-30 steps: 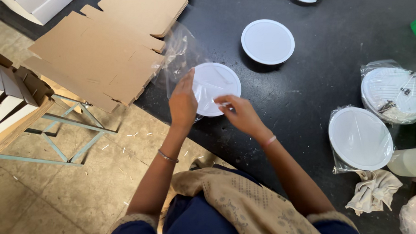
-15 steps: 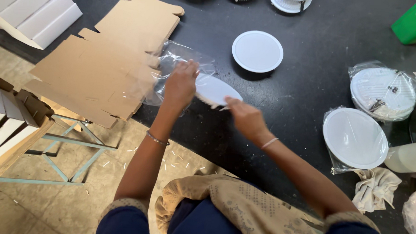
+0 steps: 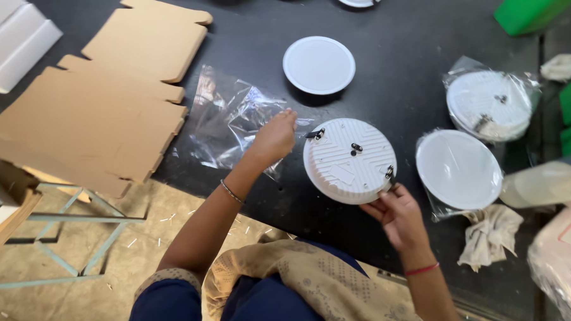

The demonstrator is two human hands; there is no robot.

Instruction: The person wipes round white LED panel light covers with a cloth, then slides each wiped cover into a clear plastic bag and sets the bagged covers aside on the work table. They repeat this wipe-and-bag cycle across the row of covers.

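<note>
Fingers point(image 3: 381, 204) of the right hand point(image 3: 398, 216) curl up around the near rim of a round white lamp point(image 3: 350, 159), gripping it by the edge. The lamp lies back-side up on the black counter point(image 3: 420, 35), ribbed back showing, with small metal clips on it.

Left hand point(image 3: 274, 139) sits just left of the lamp, fingers bunched and pinched on the edge of an empty clear plastic bag point(image 3: 230, 121). The bag lies crumpled flat on the counter, between the lamp and a sheet of flattened brown cardboard point(image 3: 100, 103). The cardboard overhangs the counter's left edge.

A thin bangle on the left wrist, a red band on the right.

Behind the lamp, well apart from both hands, a second white lamp point(image 3: 319, 64) lies smooth face up, unwrapped. To the right, two more round lamps in clear bags: one face up point(image 3: 458, 168) just beside the held lamp, one back up point(image 3: 489, 104) further off. A crumpled whitish rag point(image 3: 487, 236) lies near the counter's front edge, below the bagged lamps. A green box point(image 3: 533, 6) stands at the far right corner.

More white round pieces line the far edge, cut off by the frame. Floor to the left shows a pale metal frame point(image 3: 66, 231).
</note>
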